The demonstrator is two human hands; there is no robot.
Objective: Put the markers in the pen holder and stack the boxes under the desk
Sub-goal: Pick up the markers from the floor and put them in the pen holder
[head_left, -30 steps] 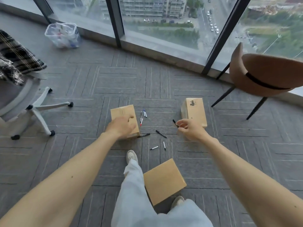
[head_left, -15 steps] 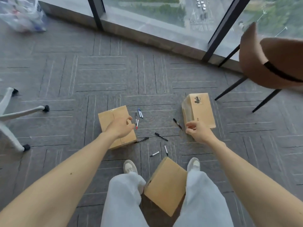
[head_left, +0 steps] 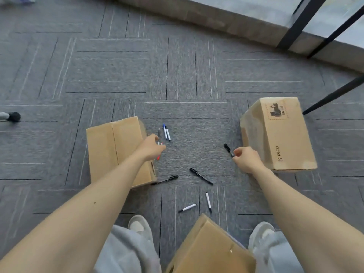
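Observation:
Three cardboard boxes sit on the carpet: a left box (head_left: 110, 150), a right box (head_left: 279, 134) and a near box (head_left: 212, 251) between my feet. Several markers lie scattered between them. My left hand (head_left: 150, 147) is off the left box and curled over a red marker (head_left: 158, 157), whose ends poke out past the fingers. My right hand (head_left: 246, 158) pinches the lower end of a black marker (head_left: 227, 148) beside the right box. Two blue-capped markers (head_left: 166, 132), two black markers (head_left: 201, 175) (head_left: 167, 179) and two white markers (head_left: 187, 207) (head_left: 208, 201) lie loose.
A black chair leg (head_left: 334, 95) slants down just right of the right box. An office-chair caster (head_left: 13, 116) sits at the far left. The window ledge (head_left: 216, 16) runs along the back. My shoes (head_left: 138, 225) (head_left: 263, 233) flank the near box.
My head has tilted down and closer to the floor. My left hand slid off the left box's top rightward onto the red marker. My right hand closed on the black marker's end.

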